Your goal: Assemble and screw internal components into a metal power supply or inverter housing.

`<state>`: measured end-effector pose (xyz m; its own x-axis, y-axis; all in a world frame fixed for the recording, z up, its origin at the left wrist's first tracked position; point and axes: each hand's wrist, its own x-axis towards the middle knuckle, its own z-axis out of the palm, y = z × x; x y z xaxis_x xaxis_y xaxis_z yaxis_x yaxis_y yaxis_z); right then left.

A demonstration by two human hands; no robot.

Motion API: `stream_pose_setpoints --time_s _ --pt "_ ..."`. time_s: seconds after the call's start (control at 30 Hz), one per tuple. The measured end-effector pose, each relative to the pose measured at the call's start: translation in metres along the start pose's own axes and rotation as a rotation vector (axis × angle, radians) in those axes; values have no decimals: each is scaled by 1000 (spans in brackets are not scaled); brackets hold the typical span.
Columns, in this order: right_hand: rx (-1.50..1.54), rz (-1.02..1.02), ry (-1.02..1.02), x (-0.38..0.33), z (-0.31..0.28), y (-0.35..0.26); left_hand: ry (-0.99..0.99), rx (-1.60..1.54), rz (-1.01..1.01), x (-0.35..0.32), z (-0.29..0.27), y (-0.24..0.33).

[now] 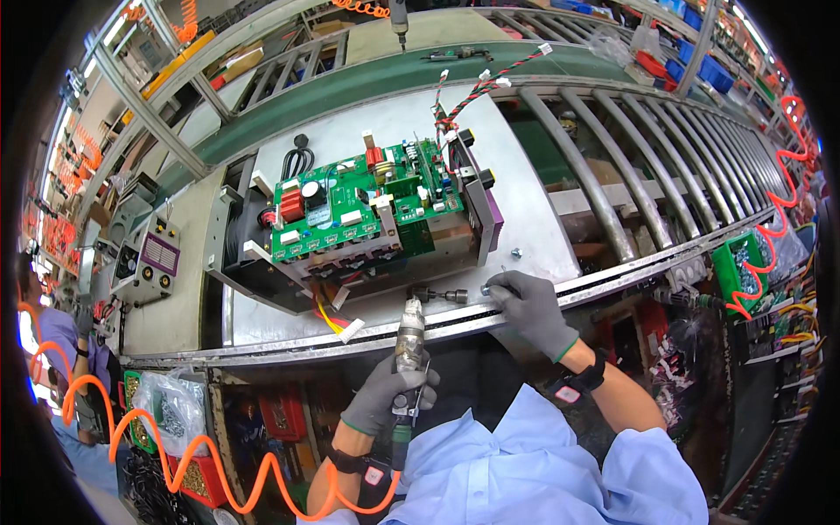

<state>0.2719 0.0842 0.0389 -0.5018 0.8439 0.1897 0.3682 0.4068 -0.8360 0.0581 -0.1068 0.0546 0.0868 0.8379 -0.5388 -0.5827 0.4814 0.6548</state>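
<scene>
Angled pneumatic screwdriver (409, 337) stands upright at the table edge — its bit apparently meeting a small screw (486, 290).

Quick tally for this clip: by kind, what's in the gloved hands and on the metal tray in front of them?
Pneumatic screwdriver, in left hand: 1
Small screw, at right hand fingertips: 1
Green circuit board assembly on tray: 1
Loose screw: 1
Total: 4

A single head-worn fisheye view looks steeply down from above the person's chest, facing forward over the surface (525, 219). It sits close: both hands fill the lower middle, and straight rails beyond them bend toward the rim.
</scene>
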Motion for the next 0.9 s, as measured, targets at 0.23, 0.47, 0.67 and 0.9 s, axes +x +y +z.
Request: stream_pose_setpoints --time_s 0.23,0.47,0.67,0.9 --pt "529 431 45 1 26 -20 -54 -179 69 4 16 -19" --pt "533 457 35 3 26 -27 -75 -89 117 1 19 -16" --pt "40 200 231 17 23 -16 -89 -86 179 5 19 -14" --pt "-203 121 511 59 47 -44 -29 -26 213 20 15 -4"
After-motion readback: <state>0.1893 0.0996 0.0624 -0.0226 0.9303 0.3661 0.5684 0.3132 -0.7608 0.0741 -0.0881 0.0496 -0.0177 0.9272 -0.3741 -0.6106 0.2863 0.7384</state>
